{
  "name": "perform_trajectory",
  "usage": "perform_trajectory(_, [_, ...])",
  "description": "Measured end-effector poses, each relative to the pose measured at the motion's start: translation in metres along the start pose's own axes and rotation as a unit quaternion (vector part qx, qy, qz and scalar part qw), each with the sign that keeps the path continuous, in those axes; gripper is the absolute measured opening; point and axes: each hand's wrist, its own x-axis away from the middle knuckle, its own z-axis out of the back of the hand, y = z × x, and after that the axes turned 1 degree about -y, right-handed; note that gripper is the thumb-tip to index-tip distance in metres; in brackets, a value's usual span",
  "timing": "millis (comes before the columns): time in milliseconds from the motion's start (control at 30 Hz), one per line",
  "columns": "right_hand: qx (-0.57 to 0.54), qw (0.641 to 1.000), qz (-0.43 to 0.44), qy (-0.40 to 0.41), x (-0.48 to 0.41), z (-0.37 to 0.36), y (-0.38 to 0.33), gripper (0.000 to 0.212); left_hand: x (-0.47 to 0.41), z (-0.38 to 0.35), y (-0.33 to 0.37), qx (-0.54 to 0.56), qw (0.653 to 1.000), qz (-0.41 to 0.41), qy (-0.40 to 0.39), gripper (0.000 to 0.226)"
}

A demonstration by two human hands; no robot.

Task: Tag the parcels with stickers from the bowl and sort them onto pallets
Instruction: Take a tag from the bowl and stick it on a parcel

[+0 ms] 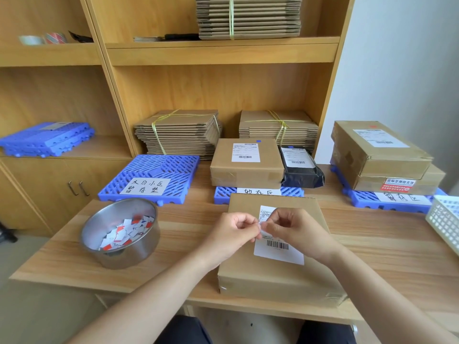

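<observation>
A brown cardboard parcel [278, 276] with a white shipping label lies on the desk in front of me. Above it, my left hand [233, 230] and my right hand [295, 230] meet and both pinch a small white sticker [261, 225] between thumb and fingers. A steel bowl [119, 244] holding several red-and-white stickers stands to the left. Three blue pallets sit at the back: the left pallet [149, 180] is bare, the middle pallet [293, 192] carries a brown box and a black bag, and the right pallet [365, 202] carries two brown boxes.
Bundles of flat cardboard [178, 132] stand behind the pallets in the wooden shelf. Spare blue pallets [47, 140] lie on a shelf at left. A white plastic basket [444, 219] sits at the desk's right edge.
</observation>
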Motion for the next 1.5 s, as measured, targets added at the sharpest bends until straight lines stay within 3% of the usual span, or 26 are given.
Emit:
perform_trajectory(233, [-0.026,1.0,-0.002,-0.018,0.003,-0.001,-0.007,0.033,-0.002,-0.002,0.0,0.007,1.0,0.007,0.025,0.012])
perform_trajectory(333, [-0.04,0.999,-0.015,-0.028,0.004,0.002,-0.009,0.025,-0.003,-0.002,0.0,0.009,1.0,0.006,0.029,0.01])
perform_trajectory(433, [-0.049,0.998,-0.031,-0.011,0.002,0.004,-0.01,0.017,-0.004,0.0,0.0,0.019,1.0,0.007,0.012,0.007])
perform_trajectory(700, [-0.023,0.999,-0.039,0.0,0.003,0.009,-0.014,0.018,-0.005,0.001,0.004,0.097,0.994,0.03,-0.033,0.003])
perform_trajectory(900, [-0.015,0.999,-0.048,-0.012,0.006,0.013,-0.02,0.018,-0.008,0.006,0.009,0.064,0.996,0.025,-0.055,0.005])
perform_trajectory(1200, [0.007,0.999,-0.026,-0.031,0.012,0.02,-0.032,0.019,-0.008,0.001,0.01,0.058,0.997,0.003,-0.042,0.006])
perform_trajectory(1367, [0.019,0.999,-0.021,-0.036,0.011,0.016,-0.028,0.019,-0.006,-0.006,0.011,0.027,1.0,0.002,-0.007,0.018])
perform_trajectory(1500, [0.014,0.999,-0.017,-0.024,0.01,0.013,-0.025,0.02,-0.006,-0.01,0.009,0.016,1.0,0.005,0.026,0.015])
